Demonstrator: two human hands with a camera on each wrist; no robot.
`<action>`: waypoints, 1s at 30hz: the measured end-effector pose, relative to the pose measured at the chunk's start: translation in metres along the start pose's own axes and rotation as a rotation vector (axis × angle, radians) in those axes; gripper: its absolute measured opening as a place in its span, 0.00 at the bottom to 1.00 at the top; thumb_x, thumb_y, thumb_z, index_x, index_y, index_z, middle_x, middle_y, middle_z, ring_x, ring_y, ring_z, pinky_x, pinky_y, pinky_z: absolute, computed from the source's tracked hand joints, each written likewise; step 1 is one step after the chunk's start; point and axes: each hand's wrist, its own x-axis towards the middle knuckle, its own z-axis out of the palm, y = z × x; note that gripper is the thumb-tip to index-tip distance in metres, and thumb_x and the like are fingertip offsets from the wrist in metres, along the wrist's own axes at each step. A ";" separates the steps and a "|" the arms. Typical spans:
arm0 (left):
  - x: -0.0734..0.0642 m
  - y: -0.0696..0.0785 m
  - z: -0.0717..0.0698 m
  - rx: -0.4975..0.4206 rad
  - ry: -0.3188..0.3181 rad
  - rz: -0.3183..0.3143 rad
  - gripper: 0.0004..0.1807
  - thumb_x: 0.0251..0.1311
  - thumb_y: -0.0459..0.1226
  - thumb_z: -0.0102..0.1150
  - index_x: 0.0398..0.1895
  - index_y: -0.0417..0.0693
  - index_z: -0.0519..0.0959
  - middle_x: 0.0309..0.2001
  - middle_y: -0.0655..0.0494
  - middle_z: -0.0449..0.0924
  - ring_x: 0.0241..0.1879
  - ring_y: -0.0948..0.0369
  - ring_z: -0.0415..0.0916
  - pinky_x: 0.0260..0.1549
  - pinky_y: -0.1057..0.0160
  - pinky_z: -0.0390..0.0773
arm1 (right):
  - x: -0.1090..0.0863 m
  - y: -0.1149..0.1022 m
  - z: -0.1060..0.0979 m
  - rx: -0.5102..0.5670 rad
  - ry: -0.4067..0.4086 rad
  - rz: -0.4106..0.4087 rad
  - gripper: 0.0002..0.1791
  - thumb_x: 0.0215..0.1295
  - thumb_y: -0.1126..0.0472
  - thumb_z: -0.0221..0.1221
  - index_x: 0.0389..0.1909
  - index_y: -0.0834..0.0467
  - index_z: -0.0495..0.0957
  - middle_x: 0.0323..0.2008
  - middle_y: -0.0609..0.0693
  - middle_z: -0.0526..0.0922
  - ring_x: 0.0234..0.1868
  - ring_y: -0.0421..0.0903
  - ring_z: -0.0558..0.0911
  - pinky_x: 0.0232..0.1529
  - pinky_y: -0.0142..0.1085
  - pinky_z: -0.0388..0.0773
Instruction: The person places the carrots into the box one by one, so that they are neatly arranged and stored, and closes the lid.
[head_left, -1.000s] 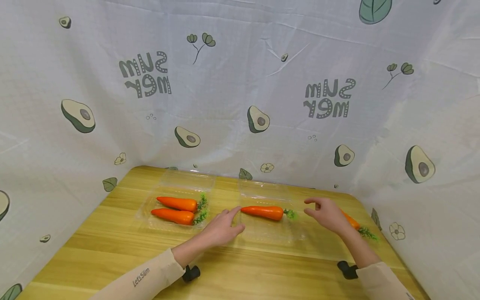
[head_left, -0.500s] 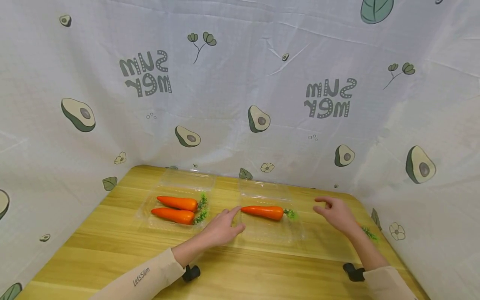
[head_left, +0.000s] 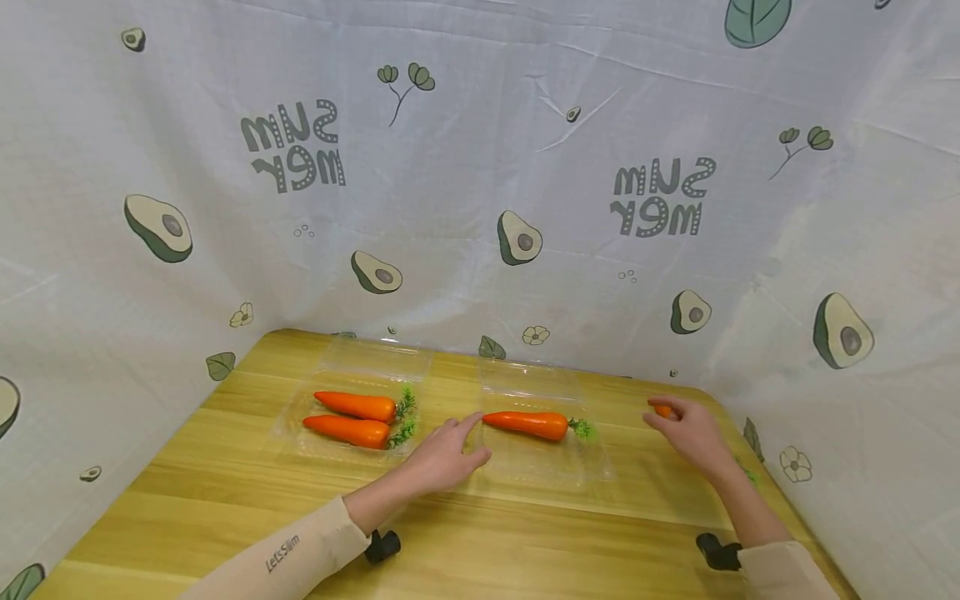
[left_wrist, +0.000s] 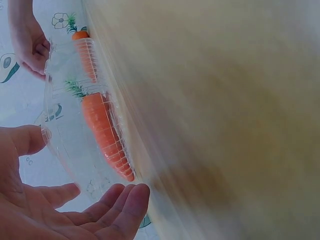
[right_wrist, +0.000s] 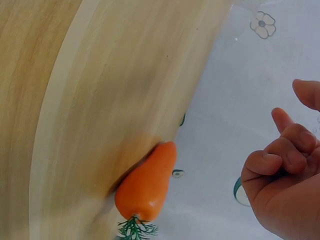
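Observation:
My left hand (head_left: 442, 458) rests its index fingertip at the left edge of a clear plastic clamshell box (head_left: 528, 382), beside the tip of the carrot (head_left: 527, 425) lying in it. That box stands with its lid up. In the left wrist view, the left hand's fingers (left_wrist: 132, 205) are loosely bent and hold nothing. Over a loose carrot (right_wrist: 147, 187) on the table's right side hovers my right hand (head_left: 693, 442), thumb and index finger apart. The right wrist view shows a gap between hand and carrot. From the head, the hand hides most of that carrot.
To the left stands a second opened clear box (head_left: 375, 360) with two carrots (head_left: 352, 407) side by side. A printed white curtain (head_left: 450, 167) hangs around the wooden table (head_left: 450, 550) at the back and sides.
My right hand has moved to the right, away from the box and over the loose carrot, whose tip now shows between thumb and index finger. My left hand stays put.

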 end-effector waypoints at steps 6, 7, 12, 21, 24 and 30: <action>-0.001 0.001 0.000 -0.002 0.004 -0.008 0.36 0.71 0.53 0.54 0.79 0.55 0.59 0.73 0.32 0.61 0.72 0.35 0.59 0.65 0.32 0.62 | 0.000 0.007 0.000 0.009 0.017 0.054 0.29 0.72 0.51 0.59 0.64 0.69 0.74 0.32 0.56 0.72 0.28 0.45 0.67 0.26 0.34 0.63; 0.000 0.001 0.000 -0.002 0.005 -0.008 0.37 0.71 0.53 0.54 0.79 0.55 0.59 0.73 0.32 0.61 0.72 0.35 0.59 0.65 0.31 0.62 | 0.000 0.009 0.000 0.014 0.021 0.060 0.29 0.72 0.51 0.59 0.64 0.69 0.74 0.31 0.54 0.72 0.27 0.45 0.67 0.25 0.34 0.63; 0.000 0.001 -0.001 -0.002 0.008 -0.006 0.37 0.70 0.53 0.55 0.79 0.55 0.59 0.73 0.32 0.61 0.72 0.35 0.60 0.65 0.31 0.63 | 0.003 0.019 0.000 0.051 0.034 0.083 0.29 0.72 0.52 0.60 0.64 0.69 0.74 0.22 0.48 0.64 0.20 0.43 0.64 0.21 0.34 0.61; 0.001 0.000 0.000 -0.002 0.001 -0.011 0.37 0.71 0.53 0.54 0.79 0.56 0.59 0.73 0.32 0.61 0.73 0.36 0.59 0.66 0.32 0.62 | 0.001 0.028 -0.002 0.010 0.058 0.134 0.31 0.73 0.49 0.57 0.64 0.69 0.73 0.31 0.53 0.70 0.28 0.46 0.67 0.27 0.36 0.62; 0.001 0.000 0.000 0.004 0.000 -0.011 0.37 0.71 0.53 0.54 0.79 0.56 0.59 0.73 0.33 0.61 0.73 0.36 0.59 0.66 0.33 0.62 | 0.001 0.030 -0.004 -0.008 0.054 0.155 0.31 0.73 0.47 0.56 0.65 0.68 0.73 0.33 0.55 0.73 0.30 0.47 0.69 0.27 0.36 0.65; 0.000 0.001 -0.001 0.014 -0.003 -0.015 0.37 0.71 0.54 0.54 0.79 0.56 0.59 0.73 0.34 0.62 0.73 0.37 0.59 0.66 0.33 0.63 | 0.001 0.033 -0.007 0.008 0.030 0.201 0.38 0.74 0.40 0.52 0.68 0.69 0.69 0.44 0.63 0.76 0.38 0.51 0.73 0.34 0.37 0.69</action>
